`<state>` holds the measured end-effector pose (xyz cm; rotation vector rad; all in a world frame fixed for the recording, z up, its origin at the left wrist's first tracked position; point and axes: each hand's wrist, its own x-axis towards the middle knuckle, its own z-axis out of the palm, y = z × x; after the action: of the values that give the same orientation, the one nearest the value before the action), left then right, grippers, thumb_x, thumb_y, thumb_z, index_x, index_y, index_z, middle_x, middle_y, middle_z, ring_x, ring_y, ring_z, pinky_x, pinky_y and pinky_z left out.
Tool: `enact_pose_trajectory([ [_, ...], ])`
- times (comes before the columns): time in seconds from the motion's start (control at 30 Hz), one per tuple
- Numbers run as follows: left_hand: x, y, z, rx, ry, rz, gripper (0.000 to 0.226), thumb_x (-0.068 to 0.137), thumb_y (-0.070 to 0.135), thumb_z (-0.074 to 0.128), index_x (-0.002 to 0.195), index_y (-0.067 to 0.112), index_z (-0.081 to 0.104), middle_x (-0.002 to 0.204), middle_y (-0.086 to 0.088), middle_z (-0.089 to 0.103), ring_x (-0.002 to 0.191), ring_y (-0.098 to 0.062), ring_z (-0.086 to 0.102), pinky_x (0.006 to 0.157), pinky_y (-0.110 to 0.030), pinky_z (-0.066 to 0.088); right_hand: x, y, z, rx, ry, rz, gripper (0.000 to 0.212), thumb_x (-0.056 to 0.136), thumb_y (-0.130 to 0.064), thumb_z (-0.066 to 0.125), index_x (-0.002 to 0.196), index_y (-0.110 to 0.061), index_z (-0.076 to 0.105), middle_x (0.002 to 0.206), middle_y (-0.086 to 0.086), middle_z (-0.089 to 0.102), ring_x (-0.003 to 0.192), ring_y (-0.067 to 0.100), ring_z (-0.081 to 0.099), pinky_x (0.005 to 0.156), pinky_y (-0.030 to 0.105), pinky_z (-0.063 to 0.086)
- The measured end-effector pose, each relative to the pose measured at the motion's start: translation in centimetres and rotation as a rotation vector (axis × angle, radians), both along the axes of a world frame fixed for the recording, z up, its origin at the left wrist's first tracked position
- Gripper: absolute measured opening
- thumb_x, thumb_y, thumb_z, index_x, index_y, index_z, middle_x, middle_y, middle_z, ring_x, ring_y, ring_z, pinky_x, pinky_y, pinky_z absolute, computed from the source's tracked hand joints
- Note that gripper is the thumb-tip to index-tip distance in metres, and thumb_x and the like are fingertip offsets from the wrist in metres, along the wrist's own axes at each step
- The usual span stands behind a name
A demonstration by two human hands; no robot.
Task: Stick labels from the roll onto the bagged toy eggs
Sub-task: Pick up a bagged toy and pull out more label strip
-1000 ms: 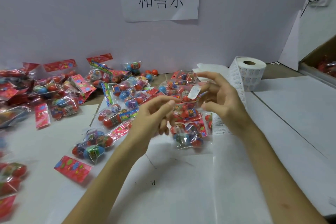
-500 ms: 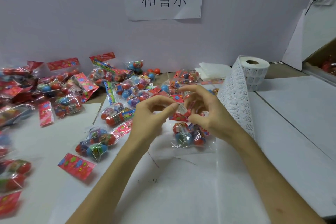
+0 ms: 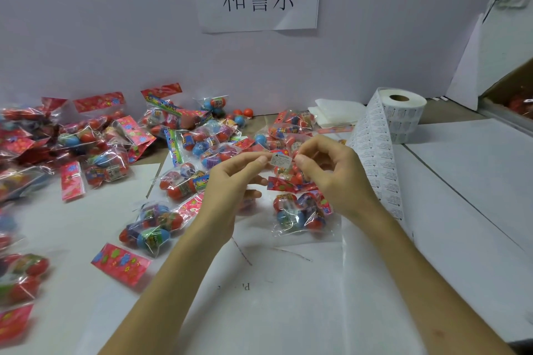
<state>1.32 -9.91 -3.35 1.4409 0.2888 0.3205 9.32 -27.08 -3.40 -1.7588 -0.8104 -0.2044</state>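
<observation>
The left hand (image 3: 230, 181) pinches the left edge of 1 small white label (image 3: 279, 159) between thumb and forefinger, and the right hand (image 3: 331, 176) pinches its right edge, so the label is held up between the 2 sets of fingertips, printed face to the camera. At 6 o'clock from the label, a bag of toy eggs (image 3: 300, 213) lies flat on the white table (image 3: 288, 311). The roll (image 3: 403, 115) stands on end at 2 o'clock, its strip (image 3: 375, 158) trailing toward 5 o'clock behind the right wrist. More bagged eggs (image 3: 109, 153) lie heaped from 9 to 12 o'clock.
</observation>
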Motion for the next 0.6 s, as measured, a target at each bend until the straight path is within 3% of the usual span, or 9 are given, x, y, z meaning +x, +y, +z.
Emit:
enact_pose_trajectory([
  [0.1,-0.02,0.02,0.01,-0.042,-0.003,-0.025,0.012,0.093,0.029,0.071,0.093,0.027,0.083,0.097,0.0,0.079,0.076,-0.011,0.068,0.064,-0.026,0.052,0.02,0.14,-0.26,-0.053,0.002,0.005,0.011,0.091,-0.023,0.076,0.097,-0.022,0.067,0.086,-0.007,0.067,0.073,0.005,0.063,0.067,0.015,0.05],
  [0.23,-0.19,-0.13,-0.07,-0.032,0.009,-0.038,0.014,0.097,0.027,0.068,0.102,0.023,0.081,0.1,0.0,0.079,0.082,-0.016,0.067,0.067,-0.027,0.053,-0.06,0.3,-0.31,-0.042,-0.017,-0.022,0.01,0.091,-0.019,0.075,0.087,-0.026,0.068,0.08,-0.012,0.067,0.07,0.005,0.065,0.064,0.012,0.05],
  [0.37,0.04,-0.79,-0.4,0.27,-0.004,0.081,0.018,0.099,0.024,0.067,0.114,0.026,0.076,0.101,0.009,0.077,0.082,-0.008,0.068,0.068,-0.025,0.054,0.01,0.31,-0.53,-0.096,-0.079,-0.028,0.015,0.09,-0.013,0.074,0.08,-0.02,0.066,0.074,-0.011,0.065,0.068,0.01,0.064,0.062,0.015,0.05],
  [0.47,0.05,-0.73,-0.56,0.535,-0.115,0.069,0.03,0.095,0.02,0.072,0.124,0.028,0.068,0.111,0.014,0.071,0.094,0.001,0.065,0.074,-0.014,0.052,-0.07,0.18,-0.76,-0.179,-0.192,-0.033,0.015,0.086,-0.01,0.071,0.075,-0.015,0.062,0.072,-0.008,0.06,0.064,0.012,0.058,0.061,0.018,0.047],
  [0.6,-0.06,-0.61,-0.8,0.702,-0.167,-0.059,0.011,0.091,0.021,0.077,0.095,0.03,0.077,0.097,0.012,0.073,0.09,-0.007,0.066,0.069,-0.016,0.05,-0.11,0.04,-0.85,-0.256,-0.276,-0.009,0.012,0.082,-0.022,0.066,0.073,-0.018,0.059,0.076,-0.009,0.057,0.062,0.014,0.057,0.06,0.029,0.049],
])
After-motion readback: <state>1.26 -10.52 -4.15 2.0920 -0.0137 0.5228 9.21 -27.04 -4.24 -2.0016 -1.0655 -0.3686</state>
